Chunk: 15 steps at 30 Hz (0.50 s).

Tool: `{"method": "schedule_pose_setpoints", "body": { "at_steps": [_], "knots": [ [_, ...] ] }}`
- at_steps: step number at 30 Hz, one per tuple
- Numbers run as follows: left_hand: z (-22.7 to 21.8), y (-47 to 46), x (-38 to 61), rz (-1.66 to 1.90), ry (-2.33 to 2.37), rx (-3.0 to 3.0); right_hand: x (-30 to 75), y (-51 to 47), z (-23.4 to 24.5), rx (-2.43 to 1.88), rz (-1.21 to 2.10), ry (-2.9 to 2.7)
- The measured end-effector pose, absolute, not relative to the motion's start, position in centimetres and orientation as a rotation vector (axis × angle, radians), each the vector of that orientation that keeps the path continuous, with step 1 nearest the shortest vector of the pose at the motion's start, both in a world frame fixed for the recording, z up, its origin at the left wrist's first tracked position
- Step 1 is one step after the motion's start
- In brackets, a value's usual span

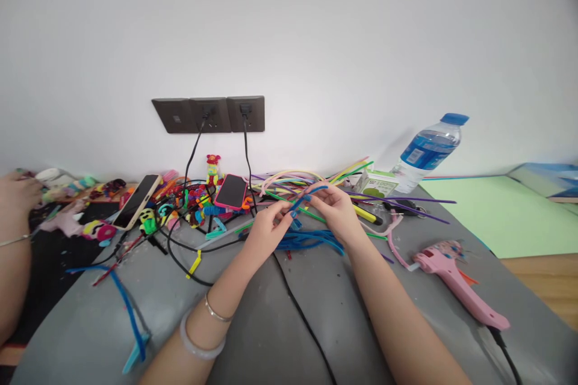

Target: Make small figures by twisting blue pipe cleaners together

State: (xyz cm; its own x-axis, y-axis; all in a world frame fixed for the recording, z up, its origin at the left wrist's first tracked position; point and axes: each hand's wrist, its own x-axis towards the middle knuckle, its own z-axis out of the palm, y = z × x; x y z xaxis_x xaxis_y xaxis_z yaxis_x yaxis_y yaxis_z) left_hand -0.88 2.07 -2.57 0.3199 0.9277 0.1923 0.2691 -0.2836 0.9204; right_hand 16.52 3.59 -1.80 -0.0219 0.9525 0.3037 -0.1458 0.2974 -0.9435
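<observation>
Grey tabletop [253,337], cluttered, against a white wall [343,42]. Left hand [270,225] and right hand [336,212]: fingers pinched on a blue fuzzy stem [300,200], above the blue bundle [311,242]. Advised: close-set grips and gradual bending, which should limit kinking.

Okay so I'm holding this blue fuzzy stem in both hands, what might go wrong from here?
The blue stem between your left hand and right hand looks flexible, so a hard tug might kink it. A black cord runs between your forearms and could get snagged. The pink glue gun lies off to the right; if it's hot, which I can't tell, brushing it might burn you.
</observation>
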Motion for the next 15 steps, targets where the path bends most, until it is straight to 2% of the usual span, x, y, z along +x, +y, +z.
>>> {"method": "schedule_pose_setpoints", "body": {
  "at_steps": [7, 15],
  "knots": [
    [-2.23, 2.49, -1.12, 1.123, 0.983, 1.413, 16.37, 3.26, -1.52, -0.834, 1.084, -1.361],
    [-2.22, 2.74, -1.0, 1.207, 0.822, 0.88, 16.35, 3.12, -1.6, -0.93, 0.922, -1.464]
  ]
}}
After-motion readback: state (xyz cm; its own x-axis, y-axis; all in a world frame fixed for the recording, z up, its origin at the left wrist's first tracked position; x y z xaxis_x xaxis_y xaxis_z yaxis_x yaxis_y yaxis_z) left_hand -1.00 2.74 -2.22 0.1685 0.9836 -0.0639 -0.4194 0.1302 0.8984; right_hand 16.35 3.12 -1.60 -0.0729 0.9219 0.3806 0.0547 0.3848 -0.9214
